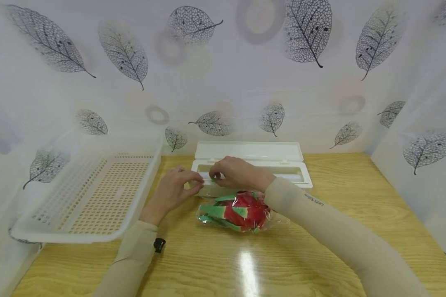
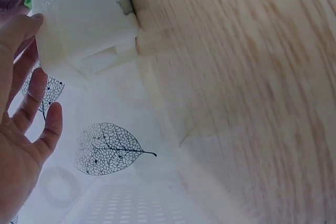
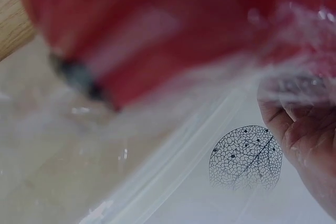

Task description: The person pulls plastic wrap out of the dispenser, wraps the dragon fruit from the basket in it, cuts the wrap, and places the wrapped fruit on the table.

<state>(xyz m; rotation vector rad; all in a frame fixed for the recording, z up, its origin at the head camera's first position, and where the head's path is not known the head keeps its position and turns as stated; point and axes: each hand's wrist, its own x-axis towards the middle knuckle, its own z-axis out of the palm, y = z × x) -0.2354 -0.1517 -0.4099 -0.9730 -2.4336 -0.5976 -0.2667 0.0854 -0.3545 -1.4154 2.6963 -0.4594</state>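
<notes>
At the centre of the wooden tabletop (image 1: 319,255), toward twelve o'clock, we see a long white dispenser box (image 1: 282,173) lying with its lid (image 1: 249,151) tipped back against the leaf-patterned wall (image 1: 223,62). Both hands meet at the box's front edge, near its left end. The left hand (image 1: 171,190) comes in from seven o'clock; its fingers (image 1: 191,176) curl toward the edge, thumb and forefinger closing on something small there, apparently the end of the clear film. The right hand (image 1: 235,173) reaches in from four o'clock, its fingers bent and pinching at the same spot, where a small green bit (image 1: 212,180) shows between the two hands. What exactly they pinch is too small for us to name with certainty.

Just in front of the box, at six o'clock from the hands, lies a red dragon fruit (image 1: 241,211) with green scales, wrapped in clear film (image 1: 278,222) and resting on the tabletop, under the right wrist.

In the left wrist view the palm (image 2: 21,156) is spread beside the corner of the white box (image 2: 84,19), fingers loosely extended along it. In the right wrist view the fruit (image 3: 157,35) is a red blur close to the camera.

At nine o'clock a white perforated basket (image 1: 96,198) sits tilted against the wall, well apart from the fruit.
</notes>
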